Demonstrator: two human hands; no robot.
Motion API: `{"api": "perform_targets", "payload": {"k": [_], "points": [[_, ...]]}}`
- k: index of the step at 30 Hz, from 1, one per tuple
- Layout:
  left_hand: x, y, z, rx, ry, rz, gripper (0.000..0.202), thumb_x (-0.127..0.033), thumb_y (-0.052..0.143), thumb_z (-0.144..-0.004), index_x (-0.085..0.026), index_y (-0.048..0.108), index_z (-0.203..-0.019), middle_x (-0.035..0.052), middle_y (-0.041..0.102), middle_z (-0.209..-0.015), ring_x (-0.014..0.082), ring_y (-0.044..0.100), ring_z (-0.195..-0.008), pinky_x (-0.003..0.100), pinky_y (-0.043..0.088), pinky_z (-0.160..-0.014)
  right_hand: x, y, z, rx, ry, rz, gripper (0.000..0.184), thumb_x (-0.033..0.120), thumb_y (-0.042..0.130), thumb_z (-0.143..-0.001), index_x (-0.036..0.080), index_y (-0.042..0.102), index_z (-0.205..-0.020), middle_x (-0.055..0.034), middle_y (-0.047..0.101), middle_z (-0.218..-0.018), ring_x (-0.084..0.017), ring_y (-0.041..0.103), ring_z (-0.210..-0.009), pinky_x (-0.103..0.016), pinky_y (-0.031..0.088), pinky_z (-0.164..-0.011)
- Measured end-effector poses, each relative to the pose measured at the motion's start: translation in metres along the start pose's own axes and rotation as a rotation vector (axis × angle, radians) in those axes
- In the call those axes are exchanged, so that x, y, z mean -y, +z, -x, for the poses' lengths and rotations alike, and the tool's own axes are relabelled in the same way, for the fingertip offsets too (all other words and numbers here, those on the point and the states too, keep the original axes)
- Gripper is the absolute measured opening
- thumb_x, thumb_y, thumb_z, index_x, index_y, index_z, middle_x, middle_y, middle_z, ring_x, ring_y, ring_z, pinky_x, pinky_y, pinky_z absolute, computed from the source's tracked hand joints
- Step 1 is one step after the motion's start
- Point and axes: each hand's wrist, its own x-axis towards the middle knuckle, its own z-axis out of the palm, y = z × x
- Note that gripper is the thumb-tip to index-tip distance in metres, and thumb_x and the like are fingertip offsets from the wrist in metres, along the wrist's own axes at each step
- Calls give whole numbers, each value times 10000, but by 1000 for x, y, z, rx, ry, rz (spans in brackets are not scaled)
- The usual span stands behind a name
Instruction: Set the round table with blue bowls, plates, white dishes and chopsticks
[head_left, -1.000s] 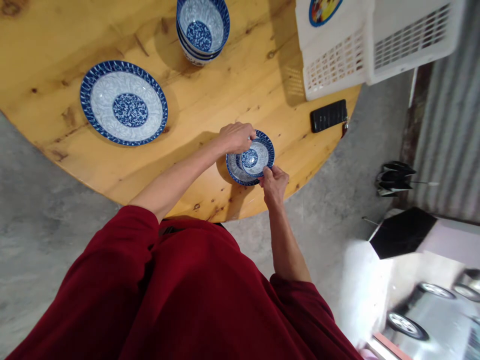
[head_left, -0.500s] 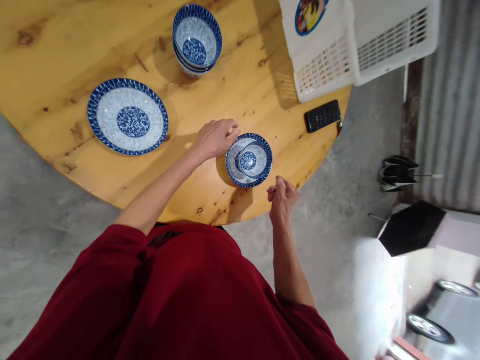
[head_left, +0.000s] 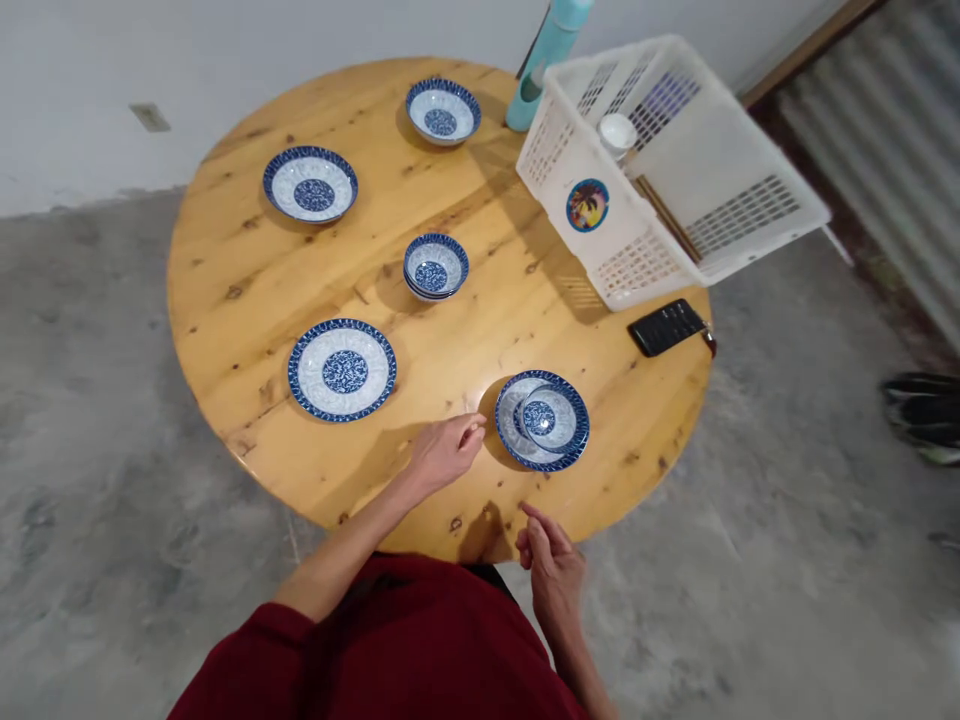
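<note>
Bowl (head_left: 553,420), blue-and-white, is being supported by a plate (head_left: 508,421), right of the empty, loosely closed left hand (head_left: 448,450), ahead of the empty, half-open right hand (head_left: 553,566); slippery, fragile glaze is being presumed, rim holds being advised.

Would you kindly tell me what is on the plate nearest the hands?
A small bowl sits on the plate, toward its right side. The plate's left side shows, but part of its blue centre is hidden beneath the bowl.

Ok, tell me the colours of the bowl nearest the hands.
Bowl: blue and white; head view.
</note>
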Motion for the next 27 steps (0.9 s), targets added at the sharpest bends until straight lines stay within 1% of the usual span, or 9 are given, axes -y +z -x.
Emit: {"api": "perform_targets", "payload": {"k": [2, 4, 7, 9, 11, 14, 19, 22, 27], "points": [[7, -1, 13, -6, -39, -5, 406, -340, 447, -980, -238, 726, -1256, 21, 787, -926, 189, 701, -820, 263, 504, -770, -5, 0, 0, 28, 21, -18, 482, 615, 684, -759, 208, 718, -1015, 36, 556, -589, -145, 428, -462, -288, 372, -452], [13, -2, 26, -37, -81, -14, 407, -338, 449, -974, -232, 735, -1243, 20, 775, -882, 187, 692, -806, 264, 497, -766, -9, -2, -3, 68, 18, -32, 468, 602, 679, -761, 217, 711, -1027, 40, 558, -597, -148, 427, -472, -290, 374, -464], [18, 0, 47, -108, -130, -25, 420, -335, 450, -964, -198, 740, -1236, 28, 757, -842, 185, 670, -768, 271, 487, -756, -14, -8, -15, 132, -8, -34, 462, 568, 680, -775, 206, 709, -1060, 35, 577, -636, -149, 441, -503, -289, 379, -487], [19, 4, 62, -152, -149, -26, 430, -332, 442, -961, -182, 737, -1235, 29, 746, -830, 177, 654, -742, 269, 481, -745, -15, -14, -24, 174, -25, -36, 474, 550, 688, -768, 188, 707, -1074, 31, 590, -648, -147, 447, -516, -287, 378, -492], [18, 13, 77, -182, -186, -25, 432, -326, 429, -960, -185, 734, -1232, 22, 737, -816, 168, 645, -724, 261, 477, -729, -18, -22, -33, 202, -48, -37, 481, 538, 692, -753, 177, 705, -1070, 31, 593, -637, -145, 442, -511, -286, 373, -490], [16, 32, 97, -202, -261, -28, 428, -327, 423, -956, -194, 728, -1225, 14, 732, -805, 165, 646, -727, 254, 478, -713, -24, -39, -39, 215, -69, -38, 469, 521, 694, -745, 176, 707, -1061, 29, 602, -639, -144, 448, -508, -291, 381, -493], [9, 65, 128, -191, -293, 22, 438, -373, 432, -956, -190, 711, -1240, 33, 760, -853, 178, 673, -731, 273, 503, -708, -46, -67, -32, 208, -32, -114, 453, 522, 700, -750, 183, 706, -1051, 32, 604, -639, -140, 448, -510, -280, 372, -481], [5, 78, 145, -228, -328, 20, 438, -383, 434, -955, -202, 711, -1242, 36, 773, -875, 184, 690, -739, 277, 514, -707, -56, -71, -26, 239, -6, -159, 495, 541, 725, -710, 164, 707, -1030, 33, 597, -615, -131, 440, -492, -270, 359, -468], [4, 95, 175, -347, -333, 5, 448, -385, 432, -939, -189, 716, -1226, 38, 772, -861, 189, 715, -778, 272, 531, -744, -61, -62, -22, 362, -29, -176, 530, 575, 705, -661, 142, 710, -966, 29, 584, -575, -125, 425, -446, -266, 332, -436]]}}
